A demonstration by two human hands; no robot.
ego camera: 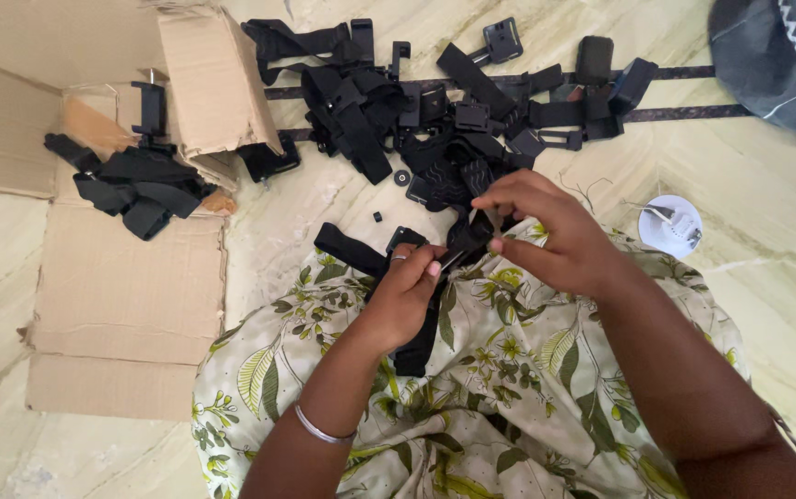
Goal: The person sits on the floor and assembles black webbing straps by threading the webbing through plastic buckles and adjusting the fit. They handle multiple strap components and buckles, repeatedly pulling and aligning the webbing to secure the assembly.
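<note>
My left hand grips a black strap that lies across my lap, on cloth with a green leaf print. A black plastic buckle sits on that strap just above the fingers. My right hand pinches a small thin piece at the strap's end, close to the left fingertips. A ring is on the left hand and a silver bangle on the left wrist.
A pile of black straps and plastic mounts covers the floor ahead. A torn cardboard box lies at the left, with more black straps on flattened cardboard. A small white round dish sits at the right, a dark cloth at top right.
</note>
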